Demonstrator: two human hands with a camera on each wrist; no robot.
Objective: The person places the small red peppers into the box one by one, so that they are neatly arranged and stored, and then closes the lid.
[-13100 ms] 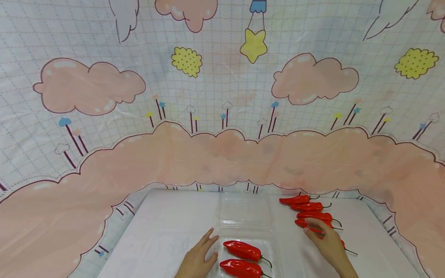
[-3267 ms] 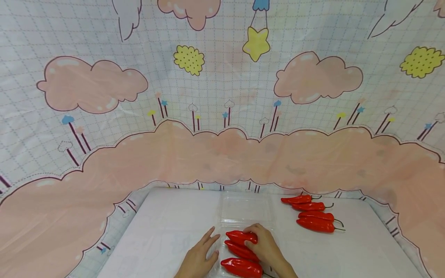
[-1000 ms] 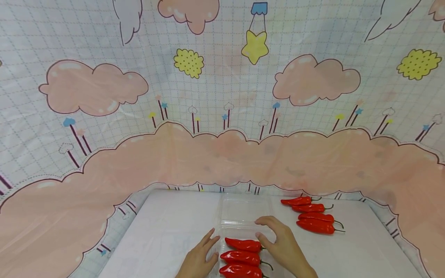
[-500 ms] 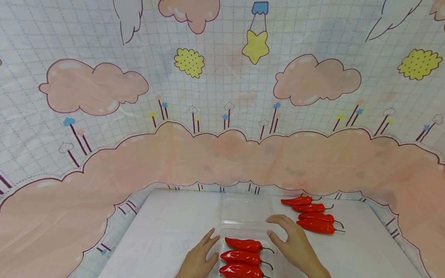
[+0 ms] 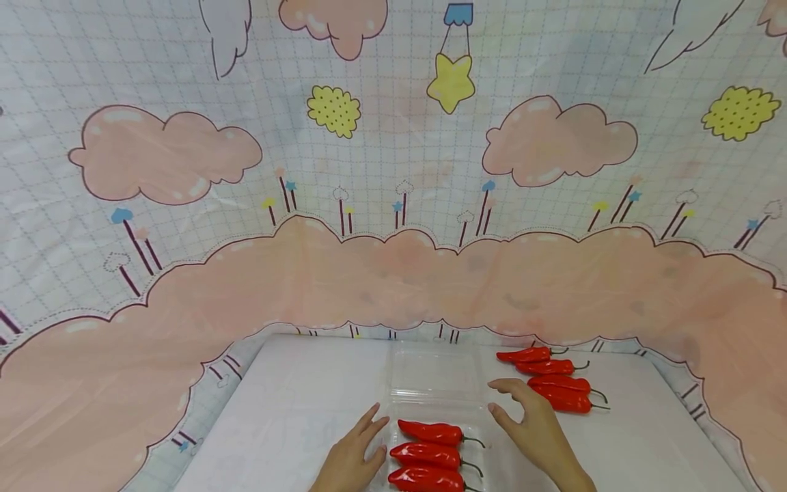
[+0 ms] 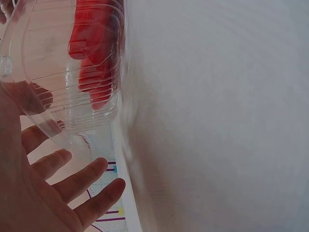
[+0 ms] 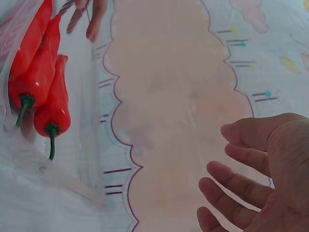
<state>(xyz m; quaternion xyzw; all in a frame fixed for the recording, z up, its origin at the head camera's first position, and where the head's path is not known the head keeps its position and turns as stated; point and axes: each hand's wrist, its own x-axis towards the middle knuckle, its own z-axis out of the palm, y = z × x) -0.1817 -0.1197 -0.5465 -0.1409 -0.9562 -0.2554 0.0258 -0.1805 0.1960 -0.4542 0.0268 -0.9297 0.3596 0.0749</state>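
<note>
A clear plastic clamshell tray (image 5: 479,418) lies open on the white table, its lid (image 5: 433,369) folded back. Three red chili peppers (image 5: 429,432) lie side by side in the near half; they also show in the right wrist view (image 7: 36,72) and through the plastic in the left wrist view (image 6: 94,53). My left hand (image 5: 353,454) rests flat against the tray's left edge, fingers straight. My right hand (image 5: 533,427) hovers with relaxed fingers and holds nothing, between the tray and several loose red peppers (image 5: 556,379) at the right.
The white table (image 5: 295,403) is bordered by a cartoon cloud-print cloth (image 5: 393,205) that rises behind it and drapes on both sides. The loose peppers lie in a row near the table's far right corner.
My right hand let go of a pepper in the tray and has moved right, away from the tray toward the loose peppers. The left hand has stayed put.
</note>
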